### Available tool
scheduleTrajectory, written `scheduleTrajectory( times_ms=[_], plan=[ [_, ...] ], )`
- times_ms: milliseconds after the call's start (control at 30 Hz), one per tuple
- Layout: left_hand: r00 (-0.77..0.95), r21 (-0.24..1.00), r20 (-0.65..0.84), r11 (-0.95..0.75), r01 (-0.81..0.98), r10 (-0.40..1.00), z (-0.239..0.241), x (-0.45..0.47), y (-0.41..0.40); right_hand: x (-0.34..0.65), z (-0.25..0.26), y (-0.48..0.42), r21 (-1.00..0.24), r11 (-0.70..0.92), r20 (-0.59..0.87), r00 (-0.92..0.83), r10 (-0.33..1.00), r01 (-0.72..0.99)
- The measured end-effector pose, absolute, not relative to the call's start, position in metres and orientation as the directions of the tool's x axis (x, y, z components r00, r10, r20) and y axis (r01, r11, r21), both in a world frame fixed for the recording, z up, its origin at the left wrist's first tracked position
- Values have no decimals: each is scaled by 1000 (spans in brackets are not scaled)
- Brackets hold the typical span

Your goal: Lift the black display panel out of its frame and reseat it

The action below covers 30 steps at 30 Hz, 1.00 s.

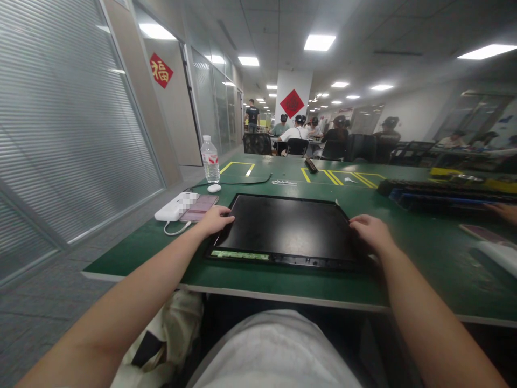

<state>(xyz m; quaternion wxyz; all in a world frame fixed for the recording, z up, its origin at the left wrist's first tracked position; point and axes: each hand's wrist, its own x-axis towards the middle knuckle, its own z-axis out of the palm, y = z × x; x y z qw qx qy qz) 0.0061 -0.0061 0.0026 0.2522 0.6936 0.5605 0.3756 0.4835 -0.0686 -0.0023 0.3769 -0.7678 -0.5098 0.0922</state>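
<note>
A flat black display panel [286,226] lies face up on the green tabletop, a dull patch of light reflecting off its screen. Along its near edge runs a strip of green circuit board [240,254]. My left hand [216,220] grips the panel's left edge, thumb and fingers drawn together there. At the opposite edge my right hand [372,233] pinches the frame, its lower fingers partly hidden.
Left of the panel are a white power bank [172,207], a phone [202,207], a small white case [214,188] and a water bottle [210,160]. A black comb-like bar [311,165] lies behind. At right, another person's hand [504,212] touches a long dark object [440,194].
</note>
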Motion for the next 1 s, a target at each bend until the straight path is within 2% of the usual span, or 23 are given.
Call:
scheduleTrajectory(
  times_ms=[400,700,833,1000],
  plan=[
    [169,642,271,-309,702,948,-2,3,-1,483,-2,-68,-649,-200,256,459,851,734],
    [454,512,223,-500,698,863,15,-3,-23,482,-2,-69,-625,-193,267,440,858,756],
    [587,506,156,-575,643,794,24,-5,-31,483,-2,-69,-629,-211,248,451,857,748],
    [670,515,80,-606,606,738,31,-8,-37,485,-4,-68,-639,-228,223,461,859,734]
  ],
)
